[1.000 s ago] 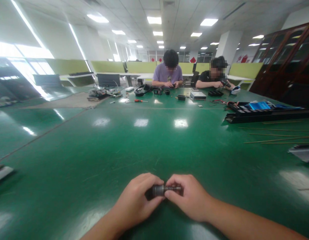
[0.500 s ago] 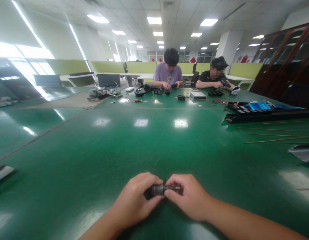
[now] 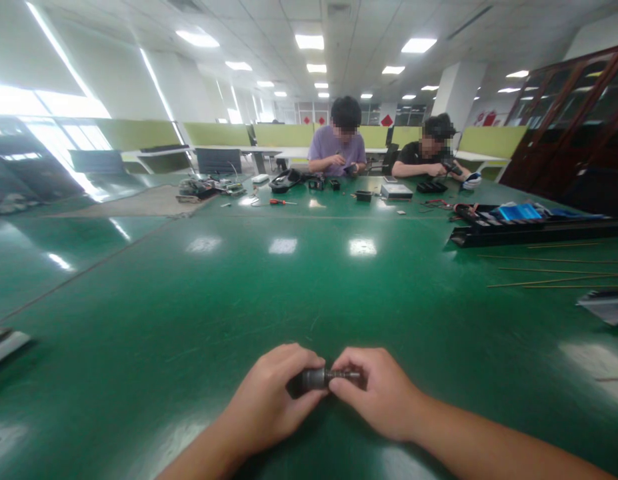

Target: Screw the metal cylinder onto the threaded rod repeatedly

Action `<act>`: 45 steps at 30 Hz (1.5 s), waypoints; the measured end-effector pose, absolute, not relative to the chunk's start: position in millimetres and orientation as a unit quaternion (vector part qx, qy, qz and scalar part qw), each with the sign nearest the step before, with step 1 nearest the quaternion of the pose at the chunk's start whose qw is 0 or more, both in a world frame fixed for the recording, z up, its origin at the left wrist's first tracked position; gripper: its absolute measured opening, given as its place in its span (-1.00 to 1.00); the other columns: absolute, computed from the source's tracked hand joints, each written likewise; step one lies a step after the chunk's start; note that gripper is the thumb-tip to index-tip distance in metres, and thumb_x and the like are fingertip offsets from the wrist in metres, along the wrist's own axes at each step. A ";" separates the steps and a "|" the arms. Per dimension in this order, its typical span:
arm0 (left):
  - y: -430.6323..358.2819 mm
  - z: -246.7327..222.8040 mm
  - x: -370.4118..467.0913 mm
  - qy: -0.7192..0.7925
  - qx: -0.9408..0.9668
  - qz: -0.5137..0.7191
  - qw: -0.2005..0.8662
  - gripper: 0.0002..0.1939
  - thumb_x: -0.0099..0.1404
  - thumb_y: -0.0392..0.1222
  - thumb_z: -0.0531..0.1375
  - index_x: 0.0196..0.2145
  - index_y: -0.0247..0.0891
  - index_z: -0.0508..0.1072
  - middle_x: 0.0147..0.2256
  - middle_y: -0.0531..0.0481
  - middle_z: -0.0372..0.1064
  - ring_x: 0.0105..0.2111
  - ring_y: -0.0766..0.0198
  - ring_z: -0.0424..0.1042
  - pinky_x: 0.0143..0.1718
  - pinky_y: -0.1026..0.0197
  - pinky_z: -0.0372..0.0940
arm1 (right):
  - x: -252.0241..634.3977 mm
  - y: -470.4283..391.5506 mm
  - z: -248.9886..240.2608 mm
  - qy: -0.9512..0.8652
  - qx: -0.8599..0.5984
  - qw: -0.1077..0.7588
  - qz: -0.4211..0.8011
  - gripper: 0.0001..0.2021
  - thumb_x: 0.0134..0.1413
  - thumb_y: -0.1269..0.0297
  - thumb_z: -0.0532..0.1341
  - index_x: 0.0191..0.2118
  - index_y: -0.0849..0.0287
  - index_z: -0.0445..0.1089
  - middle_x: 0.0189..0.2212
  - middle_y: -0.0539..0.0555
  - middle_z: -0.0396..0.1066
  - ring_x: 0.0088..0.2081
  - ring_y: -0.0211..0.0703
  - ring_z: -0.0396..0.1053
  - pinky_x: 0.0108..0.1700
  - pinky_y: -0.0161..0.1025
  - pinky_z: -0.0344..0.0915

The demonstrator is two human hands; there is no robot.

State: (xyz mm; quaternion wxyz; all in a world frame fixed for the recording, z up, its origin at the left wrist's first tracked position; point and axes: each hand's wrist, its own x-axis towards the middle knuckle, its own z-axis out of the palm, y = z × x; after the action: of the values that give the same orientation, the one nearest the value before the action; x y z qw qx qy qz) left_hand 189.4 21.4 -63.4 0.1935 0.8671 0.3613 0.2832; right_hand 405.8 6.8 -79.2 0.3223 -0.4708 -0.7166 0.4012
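Note:
Low in the middle of the view, both hands meet at a dark metal cylinder (image 3: 315, 379) with a thinner, ridged shaft (image 3: 345, 375) pointing right. The piece lies roughly level, just over the green tabletop or touching it; which one I cannot tell. My left hand (image 3: 276, 393) is closed round the cylinder's thick body, thumb on the near side and fingers on the far side. The left end of the body is in the shadow of that hand. My right hand (image 3: 381, 393) pinches the ridged shaft between thumb and fingertips, close to the body, and the shaft's tip shows inside the curled fingers.
Across the green table (image 3: 269, 293) two people sit at work. Before them lie a red screwdriver (image 3: 281, 202), a white box (image 3: 396, 191) and black parts. A long black tray (image 3: 529, 230) and thin rods (image 3: 553, 270) are at right; a pale-edged object (image 3: 7, 347) is at left.
My hands and the metal cylinder stay almost in place. Opposite, the person in purple has lifted a hand off a small black part on the table, toward the dark thing in their other hand.

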 end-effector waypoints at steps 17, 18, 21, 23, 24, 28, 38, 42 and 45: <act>21.4 -62.1 189.4 0.363 0.866 0.290 0.183 -0.85 0.27 -0.26 0.27 -0.17 -0.19 0.47 -0.29 0.01 0.49 -0.29 0.24 0.46 -0.24 0.23 0.32 | 406.7 5.6 -78.4 -0.705 -0.466 0.344 0.409 -0.91 0.11 0.31 0.28 -0.35 0.18 0.51 -0.52 -0.05 0.43 -0.47 -0.27 0.32 -0.42 -0.35 0.13; 21.7 -62.6 189.3 0.362 0.866 0.293 0.182 -0.85 0.27 -0.26 0.27 -0.17 -0.18 0.47 -0.29 0.01 0.49 -0.29 0.24 0.46 -0.24 0.23 0.32 | 406.7 5.3 -79.1 -0.704 -0.466 0.344 0.411 -0.91 0.10 0.31 0.28 -0.35 0.18 0.51 -0.52 -0.05 0.43 -0.48 -0.27 0.32 -0.42 -0.35 0.13; 22.5 -63.8 189.0 0.359 0.865 0.299 0.182 -0.84 0.26 -0.25 0.27 -0.17 -0.17 0.47 -0.30 0.03 0.48 -0.30 0.25 0.46 -0.26 0.24 0.32 | 406.0 4.9 -80.3 -0.699 -0.467 0.343 0.419 -0.92 0.09 0.31 0.29 -0.36 0.19 0.50 -0.52 -0.05 0.42 -0.48 -0.27 0.31 -0.43 -0.35 0.13; 22.6 -64.3 188.7 0.361 0.865 0.295 0.184 -0.84 0.27 -0.24 0.27 -0.17 -0.16 0.47 -0.29 0.03 0.48 -0.29 0.25 0.46 -0.25 0.23 0.32 | 405.5 5.0 -80.2 -0.696 -0.469 0.344 0.421 -0.91 0.09 0.30 0.29 -0.36 0.19 0.50 -0.52 -0.04 0.42 -0.48 -0.26 0.31 -0.42 -0.35 0.14; 22.6 -64.4 188.6 0.362 0.865 0.294 0.185 -0.84 0.27 -0.24 0.27 -0.16 -0.16 0.47 -0.29 0.03 0.48 -0.29 0.25 0.46 -0.25 0.23 0.32 | 405.4 5.1 -79.9 -0.694 -0.471 0.346 0.421 -0.91 0.09 0.29 0.29 -0.36 0.19 0.50 -0.52 -0.04 0.43 -0.48 -0.26 0.31 -0.42 -0.35 0.14; 22.3 -65.0 188.9 0.367 0.863 0.291 0.187 -0.83 0.27 -0.25 0.28 -0.16 -0.15 0.47 -0.28 0.04 0.48 -0.28 0.25 0.46 -0.23 0.23 0.32 | 405.7 5.0 -79.1 -0.694 -0.477 0.346 0.414 -0.90 0.09 0.29 0.29 -0.37 0.19 0.51 -0.53 -0.04 0.42 -0.49 -0.27 0.30 -0.42 -0.35 0.13; 23.6 -64.4 186.6 0.362 0.865 0.298 0.181 -0.84 0.26 -0.25 0.28 -0.17 -0.17 0.47 -0.29 0.03 0.49 -0.28 0.25 0.46 -0.24 0.24 0.33 | 406.3 5.8 -82.1 -0.693 -0.478 0.346 0.415 -0.90 0.11 0.28 0.29 -0.36 0.19 0.50 -0.53 -0.04 0.41 -0.49 -0.27 0.30 -0.43 -0.35 0.13; 24.4 -64.9 185.5 0.363 0.864 0.296 0.183 -0.83 0.26 -0.25 0.28 -0.16 -0.17 0.48 -0.29 0.02 0.49 -0.29 0.26 0.46 -0.24 0.24 0.33 | 405.4 5.7 -82.1 -0.690 -0.478 0.346 0.419 -0.90 0.11 0.28 0.28 -0.36 0.19 0.50 -0.54 -0.05 0.40 -0.50 -0.28 0.29 -0.43 -0.35 0.12; 25.2 -65.3 185.4 0.364 0.865 0.293 0.183 -0.83 0.26 -0.25 0.28 -0.16 -0.16 0.48 -0.28 0.02 0.48 -0.28 0.26 0.46 -0.23 0.23 0.33 | 405.3 6.2 -81.2 -0.687 -0.476 0.347 0.425 -0.90 0.10 0.29 0.28 -0.37 0.19 0.50 -0.54 -0.05 0.39 -0.50 -0.28 0.28 -0.43 -0.35 0.12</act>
State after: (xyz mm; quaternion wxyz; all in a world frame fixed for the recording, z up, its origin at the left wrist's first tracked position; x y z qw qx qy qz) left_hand 185.4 25.2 -65.3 0.1830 0.8649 0.3641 0.2930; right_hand 405.3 6.2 -81.2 0.3466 -0.4765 -0.6870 0.4254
